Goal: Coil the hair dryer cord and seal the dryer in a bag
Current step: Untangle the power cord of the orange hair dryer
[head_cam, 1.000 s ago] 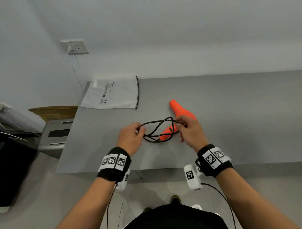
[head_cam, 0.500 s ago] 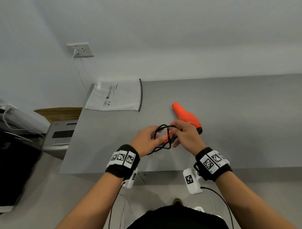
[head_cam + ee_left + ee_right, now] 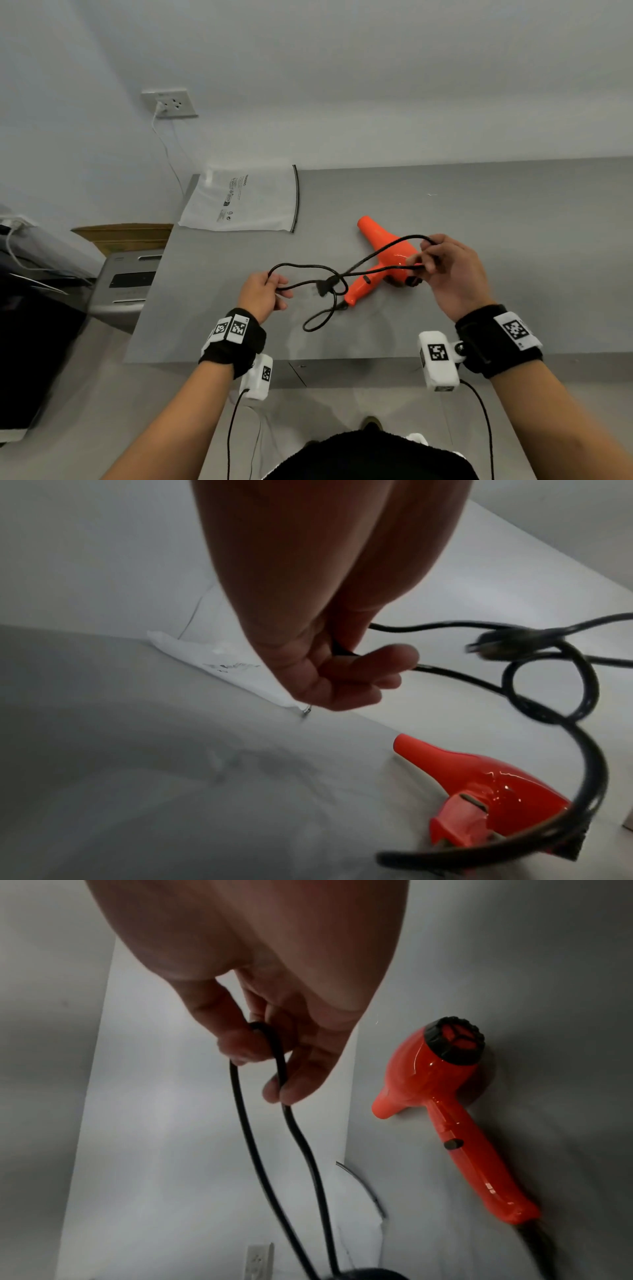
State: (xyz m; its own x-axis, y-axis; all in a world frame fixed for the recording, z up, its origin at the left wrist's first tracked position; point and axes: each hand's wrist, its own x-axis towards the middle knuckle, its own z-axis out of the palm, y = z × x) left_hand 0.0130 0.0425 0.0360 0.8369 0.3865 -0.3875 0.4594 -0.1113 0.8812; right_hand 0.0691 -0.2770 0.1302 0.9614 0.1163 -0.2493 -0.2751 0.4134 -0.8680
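An orange hair dryer [image 3: 383, 255] [image 3: 486, 780] [image 3: 441, 1096] lies on its side on the grey table [image 3: 479, 212], nozzle pointing to the far left. Its black cord [image 3: 308, 274] [image 3: 548, 696] [image 3: 260, 1137] is stretched in loops between my hands, knotted in the middle near the plug [image 3: 323, 287] [image 3: 493, 645]. My left hand [image 3: 263, 291] [image 3: 342, 666] pinches one loop end, left of the dryer. My right hand [image 3: 452, 270] [image 3: 274, 1056] pinches the other loop end above the dryer's rear. A slack loop of cord hangs down near the handle end.
A white plastic bag [image 3: 246, 202] [image 3: 219, 664] with a black zip edge lies flat at the table's far left corner. A wall socket [image 3: 169, 102] with a white cable is above it. A grey device [image 3: 130, 284] and a cardboard box [image 3: 123, 234] stand left of the table.
My hands have pulled apart, left going left and right going right, drawing the bunched cord loops out into a long stretched shape with a knot tightening at the middle. The dryer stays put.
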